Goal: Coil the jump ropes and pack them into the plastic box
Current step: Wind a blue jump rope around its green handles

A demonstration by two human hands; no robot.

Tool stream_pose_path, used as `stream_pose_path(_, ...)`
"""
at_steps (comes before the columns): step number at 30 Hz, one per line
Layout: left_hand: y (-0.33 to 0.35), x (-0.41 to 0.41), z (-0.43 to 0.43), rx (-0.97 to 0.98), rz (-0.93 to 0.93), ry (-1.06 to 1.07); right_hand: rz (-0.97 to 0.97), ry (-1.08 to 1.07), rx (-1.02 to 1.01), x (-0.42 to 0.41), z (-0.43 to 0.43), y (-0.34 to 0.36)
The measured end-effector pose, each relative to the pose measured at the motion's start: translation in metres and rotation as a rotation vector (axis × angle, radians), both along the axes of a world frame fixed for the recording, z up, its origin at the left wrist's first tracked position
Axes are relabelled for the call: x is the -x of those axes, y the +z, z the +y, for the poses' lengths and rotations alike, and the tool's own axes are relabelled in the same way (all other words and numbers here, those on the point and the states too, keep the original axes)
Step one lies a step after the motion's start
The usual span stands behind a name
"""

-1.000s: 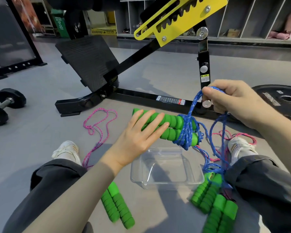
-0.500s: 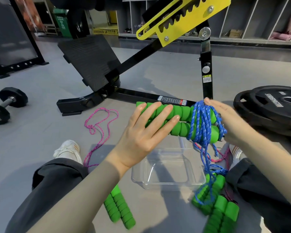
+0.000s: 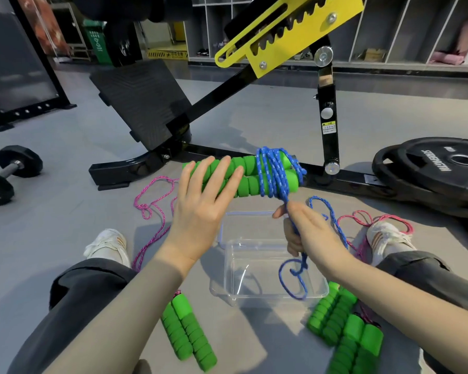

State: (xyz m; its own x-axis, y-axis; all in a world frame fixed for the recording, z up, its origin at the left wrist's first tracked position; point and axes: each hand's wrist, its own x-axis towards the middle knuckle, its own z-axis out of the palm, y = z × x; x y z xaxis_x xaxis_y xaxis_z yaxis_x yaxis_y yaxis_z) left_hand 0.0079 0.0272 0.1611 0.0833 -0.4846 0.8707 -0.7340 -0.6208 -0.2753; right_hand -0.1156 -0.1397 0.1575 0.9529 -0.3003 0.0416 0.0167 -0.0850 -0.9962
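My left hand (image 3: 203, 209) holds a pair of green foam handles (image 3: 247, 175) side by side above the floor, fingers stretched over them. Blue rope (image 3: 272, 171) is wound several times around the handles' right end. My right hand (image 3: 307, 232) grips the rope's free part just below the coil, and a loose blue loop (image 3: 295, 279) hangs from it into the clear plastic box (image 3: 319, 291) on the floor between my legs. Two more green handle pairs lie on the floor, one at the box's left (image 3: 188, 327) and one at its right (image 3: 343, 327).
Pink rope (image 3: 152, 206) trails on the grey floor by my left shoe, and more pink rope (image 3: 376, 221) lies by my right shoe. A black and yellow bench frame (image 3: 326, 125) stands behind. Weight plates (image 3: 443, 168) lie right, dumbbells (image 3: 8, 174) left.
My right hand came down from the top of the coil to below it, pulling the blue rope downward. The coil is thicker, and the hanging loop now dips into the box.
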Motion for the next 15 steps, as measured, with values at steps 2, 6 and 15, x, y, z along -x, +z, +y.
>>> stream_pose_path(2, 0.001, -0.004, 0.002, -0.001, 0.032, 0.063, 0.009, 0.02, 0.155, 0.003, 0.005, 0.003)
stream_pose_path(6, -0.002, -0.006, 0.003, -0.048, 0.042, 0.088, 0.075, 0.087, 0.582, 0.009, 0.006, 0.033)
stream_pose_path(15, -0.008, 0.002, -0.009, -0.113, -0.016, -0.008, 0.01, 0.346, 1.073, 0.028, -0.019, 0.095)
